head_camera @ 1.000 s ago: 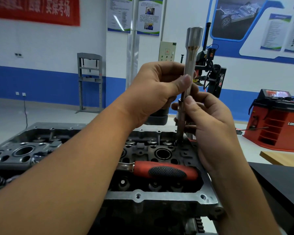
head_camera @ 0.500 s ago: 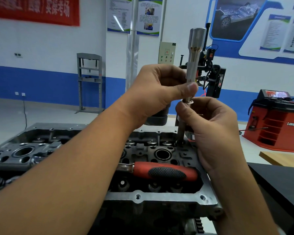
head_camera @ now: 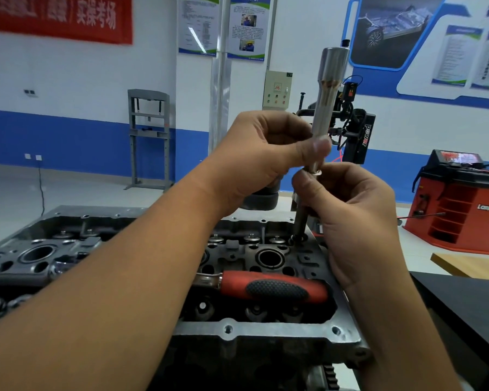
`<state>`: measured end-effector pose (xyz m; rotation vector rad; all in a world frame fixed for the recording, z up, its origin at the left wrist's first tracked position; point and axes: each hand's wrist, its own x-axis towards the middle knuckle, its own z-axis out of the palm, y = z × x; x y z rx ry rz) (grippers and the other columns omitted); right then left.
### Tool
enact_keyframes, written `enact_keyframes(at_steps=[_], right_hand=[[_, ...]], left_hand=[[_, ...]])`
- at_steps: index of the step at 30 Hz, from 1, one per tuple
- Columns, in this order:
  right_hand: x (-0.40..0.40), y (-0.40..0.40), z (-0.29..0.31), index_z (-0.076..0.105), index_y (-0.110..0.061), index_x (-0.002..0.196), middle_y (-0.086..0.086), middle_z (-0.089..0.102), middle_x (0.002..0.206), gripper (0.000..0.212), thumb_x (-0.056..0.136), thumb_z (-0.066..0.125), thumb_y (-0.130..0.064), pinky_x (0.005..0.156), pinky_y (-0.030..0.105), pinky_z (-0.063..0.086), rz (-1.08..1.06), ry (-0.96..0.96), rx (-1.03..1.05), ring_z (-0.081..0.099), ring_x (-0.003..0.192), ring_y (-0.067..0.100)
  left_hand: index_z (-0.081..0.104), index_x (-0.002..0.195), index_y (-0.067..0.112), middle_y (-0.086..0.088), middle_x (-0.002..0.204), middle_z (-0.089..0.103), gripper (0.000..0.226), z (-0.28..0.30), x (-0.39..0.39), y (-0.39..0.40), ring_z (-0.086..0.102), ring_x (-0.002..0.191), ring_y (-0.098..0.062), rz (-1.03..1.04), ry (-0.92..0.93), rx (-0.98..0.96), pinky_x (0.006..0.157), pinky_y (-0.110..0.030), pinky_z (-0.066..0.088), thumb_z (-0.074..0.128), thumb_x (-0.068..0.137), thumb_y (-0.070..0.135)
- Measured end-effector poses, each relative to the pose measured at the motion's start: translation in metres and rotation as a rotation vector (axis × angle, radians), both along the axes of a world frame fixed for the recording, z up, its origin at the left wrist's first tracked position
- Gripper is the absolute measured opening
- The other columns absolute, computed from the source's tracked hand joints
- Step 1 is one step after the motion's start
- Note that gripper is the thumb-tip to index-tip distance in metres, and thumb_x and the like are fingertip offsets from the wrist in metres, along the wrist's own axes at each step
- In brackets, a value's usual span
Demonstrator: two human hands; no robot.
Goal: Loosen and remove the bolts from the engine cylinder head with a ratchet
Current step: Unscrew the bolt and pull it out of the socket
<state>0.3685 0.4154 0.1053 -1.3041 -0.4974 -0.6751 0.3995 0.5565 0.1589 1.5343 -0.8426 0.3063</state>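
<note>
Long socket (head_camera: 329, 88) sits higher than 0.5 s ago, and higher again than 1 s ago; more bolt shank now shows under it. Left hand (head_camera: 261, 156) grasps the socket's lower end, thumb pressed across the front. Right hand (head_camera: 353, 210) pinches the bolt (head_camera: 302, 218) just under its washer (head_camera: 316, 173), fingers curled round the shank. Bolt tip is still at its hole in the far right corner of the cylinder head (head_camera: 266, 331); can't tell if it's fully free of the hole. Ratchet (head_camera: 274, 289) with red-black handle lies flat across the head, untouched, same spot as before, its driver end hidden behind the left forearm. Left forearm covers the middle of the head. Behind: grey press frame (head_camera: 148, 136) at the wall, black machine marked "power" (head_camera: 359, 136) right behind the socket, red wheel balancer (head_camera: 460, 204) on the right. Dark bench (head_camera: 463, 306) edge at right, wooden top (head_camera: 474, 266) beyond it.
</note>
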Motion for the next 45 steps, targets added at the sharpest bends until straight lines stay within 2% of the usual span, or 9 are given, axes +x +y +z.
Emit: enact_keyframes(at_steps=[3, 6, 10, 18, 23, 30, 35, 41, 45], right_hand=[[0.0023, -0.0004, -0.0002, 0.076, -0.019, 0.097, -0.001, 0.078, 0.08, 0.014, 0.083, 0.074, -0.023, 0.063, 0.021, 0.057, 0.066, 0.03, -0.028, 0.072, 0.071, 0.012], [0.0037, -0.0009, -0.0006, 0.077, -0.019, 0.091, 0.002, 0.077, 0.079, 0.006, 0.086, 0.075, -0.022, 0.067, 0.028, 0.059, 0.066, 0.052, -0.025, 0.07, 0.071, 0.02], [0.0009, -0.0008, -0.0008, 0.072, -0.012, 0.086, 0.001, 0.073, 0.07, 0.034, 0.065, 0.084, -0.036, 0.061, 0.024, 0.057, -0.046, 0.035, 0.0, 0.07, 0.063, 0.014], [0.0021, -0.0007, 0.0009, 0.072, -0.011, 0.112, 0.0, 0.077, 0.082, 0.016, 0.099, 0.064, -0.006, 0.062, 0.019, 0.056, 0.044, 0.058, 0.009, 0.071, 0.073, 0.01], [0.0032, -0.0019, -0.0009, 0.073, -0.014, 0.09, -0.005, 0.071, 0.069, 0.021, 0.078, 0.079, -0.03, 0.055, 0.018, 0.051, -0.017, 0.039, -0.022, 0.065, 0.061, 0.009], [0.0062, -0.0022, -0.0013, 0.074, -0.013, 0.109, -0.004, 0.077, 0.085, 0.018, 0.104, 0.057, -0.012, 0.062, 0.018, 0.054, 0.055, 0.053, -0.076, 0.068, 0.074, 0.005], [0.0077, -0.0044, -0.003, 0.072, -0.017, 0.093, -0.004, 0.072, 0.069, 0.02, 0.079, 0.078, -0.03, 0.055, 0.02, 0.052, -0.005, 0.03, -0.043, 0.066, 0.059, 0.008], [0.0073, -0.0023, -0.0011, 0.074, -0.019, 0.107, -0.001, 0.076, 0.081, 0.02, 0.104, 0.056, -0.009, 0.057, 0.02, 0.054, 0.096, 0.054, -0.033, 0.068, 0.066, 0.007], [0.008, -0.0039, -0.0021, 0.074, -0.018, 0.102, -0.004, 0.075, 0.076, 0.02, 0.084, 0.076, -0.025, 0.06, 0.02, 0.055, 0.057, 0.029, -0.034, 0.068, 0.066, 0.007]], left_hand=[[0.072, 0.114, 0.008, -0.031, 0.108, 0.07, 0.016, -0.0003, -0.0005, -0.0006, 0.045, 0.074, -0.029, -0.024, 0.027, 0.042, 0.056, -0.031, 0.034, 0.061, 0.104, 0.013], [0.07, 0.112, 0.001, -0.018, 0.092, 0.075, 0.013, -0.0014, 0.0008, -0.0008, 0.061, 0.063, -0.014, 0.002, -0.029, 0.023, 0.055, -0.019, 0.042, 0.061, 0.102, 0.004], [0.069, 0.095, -0.001, -0.003, 0.073, 0.073, 0.013, -0.0024, 0.0035, 0.0005, 0.063, 0.056, -0.005, 0.034, -0.058, -0.045, 0.051, -0.011, 0.045, 0.078, 0.086, 0.0], [0.07, 0.117, 0.006, -0.028, 0.112, 0.072, 0.02, 0.0007, 0.0001, -0.0008, 0.04, 0.066, -0.027, -0.019, 0.028, 0.034, 0.057, -0.031, 0.032, 0.054, 0.106, 0.006], [0.069, 0.097, 0.005, -0.007, 0.08, 0.076, 0.009, -0.0016, 0.0037, 0.0015, 0.059, 0.058, -0.01, 0.038, -0.016, -0.005, 0.048, -0.018, 0.041, 0.075, 0.091, 0.008], [0.071, 0.109, 0.008, -0.008, 0.092, 0.078, 0.014, -0.0005, 0.0039, 0.0001, 0.041, 0.055, -0.014, -0.047, 0.041, -0.015, 0.05, -0.026, 0.031, 0.058, 0.104, 0.01], [0.07, 0.094, 0.006, -0.003, 0.076, 0.076, 0.009, -0.0009, 0.0033, 0.0021, 0.06, 0.055, -0.007, 0.032, -0.03, -0.057, 0.048, -0.015, 0.042, 0.077, 0.088, 0.008], [0.072, 0.104, 0.012, -0.03, 0.106, 0.071, 0.014, 0.0001, 0.0014, 0.0008, 0.038, 0.054, -0.013, -0.034, 0.035, -0.005, 0.049, -0.024, 0.033, 0.058, 0.104, 0.011], [0.07, 0.106, 0.005, -0.029, 0.097, 0.073, 0.011, -0.0008, 0.0024, 0.0009, 0.046, 0.054, -0.013, -0.007, 0.001, -0.004, 0.049, -0.023, 0.034, 0.06, 0.102, 0.005]])
